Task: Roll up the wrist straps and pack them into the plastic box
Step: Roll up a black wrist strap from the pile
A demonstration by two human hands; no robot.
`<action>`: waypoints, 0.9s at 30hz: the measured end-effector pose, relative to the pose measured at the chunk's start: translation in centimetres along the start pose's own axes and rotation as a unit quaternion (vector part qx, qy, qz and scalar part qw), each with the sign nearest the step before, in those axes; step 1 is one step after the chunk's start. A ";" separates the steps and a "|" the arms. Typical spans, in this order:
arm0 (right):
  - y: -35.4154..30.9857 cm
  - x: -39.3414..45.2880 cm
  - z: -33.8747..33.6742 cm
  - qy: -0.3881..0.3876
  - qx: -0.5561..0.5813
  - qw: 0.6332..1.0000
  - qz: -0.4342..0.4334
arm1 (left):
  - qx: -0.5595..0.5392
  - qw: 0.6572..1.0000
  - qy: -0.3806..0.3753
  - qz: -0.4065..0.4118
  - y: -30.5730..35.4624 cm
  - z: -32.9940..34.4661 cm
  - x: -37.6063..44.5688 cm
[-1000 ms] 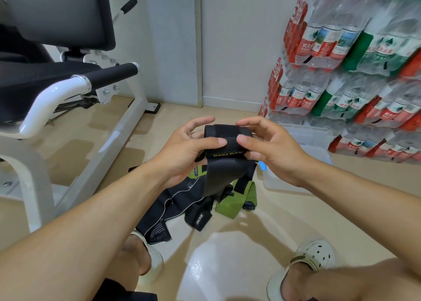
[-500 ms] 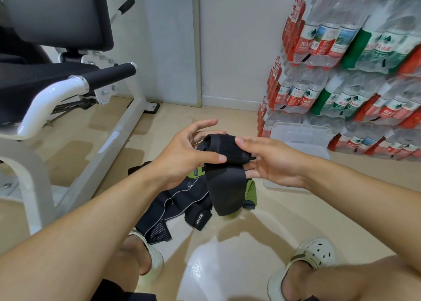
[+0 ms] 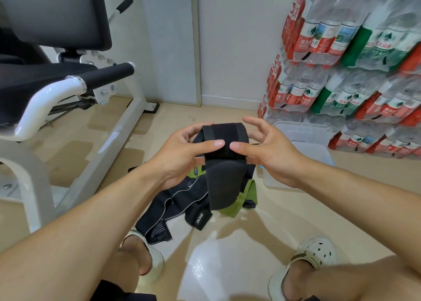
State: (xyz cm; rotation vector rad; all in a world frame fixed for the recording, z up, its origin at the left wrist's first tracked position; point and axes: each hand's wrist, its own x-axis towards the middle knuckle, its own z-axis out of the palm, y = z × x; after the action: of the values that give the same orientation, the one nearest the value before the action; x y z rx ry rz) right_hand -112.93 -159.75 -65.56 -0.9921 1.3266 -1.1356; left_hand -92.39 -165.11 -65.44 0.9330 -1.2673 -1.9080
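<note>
A black wrist strap is held above the floor, its upper part rolled and its loose end hanging down. My left hand grips the roll from the left, thumb on its front. My right hand holds it from the right, thumb pressed on the front next to the left thumb, fingers spread behind. Under it on the floor lies a pile of black straps and a green strap. The clear plastic box stands on the floor to the right, behind my right hand.
A white exercise machine with black pads fills the left side. Stacked packs of water bottles line the right wall, just behind the box. My two feet in white clogs are on the beige floor below.
The roll has been turned further and grown, so the hanging end is shorter. Both thumbs now meet on the front of the roll, and my right fingers have lifted and spread.
</note>
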 end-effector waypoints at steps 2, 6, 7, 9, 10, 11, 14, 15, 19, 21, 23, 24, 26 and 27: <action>-0.2 -0.3 0.4 0.021 -0.007 0.999 -0.028 | -0.004 1.000 0.009 0.007 0.1 0.1 0.0; 0.3 -0.8 0.9 0.023 -0.034 0.997 -0.062 | -0.011 0.999 0.032 0.015 0.0 0.3 -0.2; 0.5 -0.9 1.0 0.019 -0.042 0.997 -0.065 | -0.008 0.999 0.037 0.017 -0.1 0.3 -0.4; 1.1 -1.2 1.4 0.014 -0.059 0.996 -0.063 | -0.002 0.999 0.049 0.015 -0.6 0.7 -0.6; 1.5 -1.2 1.8 0.016 -0.074 0.995 -0.060 | -0.004 0.998 0.058 0.012 -0.9 1.0 -0.7; 1.8 -1.2 2.2 0.019 -0.099 0.993 -0.057 | -0.008 0.997 0.070 0.009 -1.2 1.3 -0.7; 2.5 -0.8 3.1 0.021 -0.184 0.982 -0.035 | -0.023 0.994 0.107 0.003 -1.6 1.9 -0.5; 2.5 -0.8 3.3 0.015 -0.196 0.980 -0.026 | -0.033 0.993 0.116 0.002 -1.6 2.1 -0.4; 2.7 -0.8 4.3 0.055 -0.244 0.966 -0.060 | -0.087 0.985 0.146 0.008 -1.7 2.9 -0.3; 2.8 -0.9 5.0 0.092 -0.244 0.962 -0.085 | -0.100 0.983 0.157 0.007 -1.9 3.4 -0.4; 2.7 -1.0 5.4 0.102 -0.257 0.957 -0.091 | -0.107 0.981 0.162 0.003 -2.0 3.5 -0.5; 2.6 -1.0 5.4 0.105 -0.267 0.954 -0.089 | -0.110 0.981 0.163 0.003 -2.0 3.5 -0.5; 2.4 -1.2 5.5 0.112 -0.276 0.950 -0.096 | -0.114 0.981 0.158 0.003 -2.0 3.5 -0.8; 2.3 -1.3 5.6 0.112 -0.277 0.949 -0.100 | -0.115 0.981 0.154 0.001 -2.1 3.6 -0.9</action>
State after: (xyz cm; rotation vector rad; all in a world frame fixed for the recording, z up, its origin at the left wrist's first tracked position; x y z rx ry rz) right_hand -107.11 -158.46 -67.35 -1.4629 1.8196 -1.0672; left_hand -95.15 -162.02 -66.21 1.0529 -0.8477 -1.7782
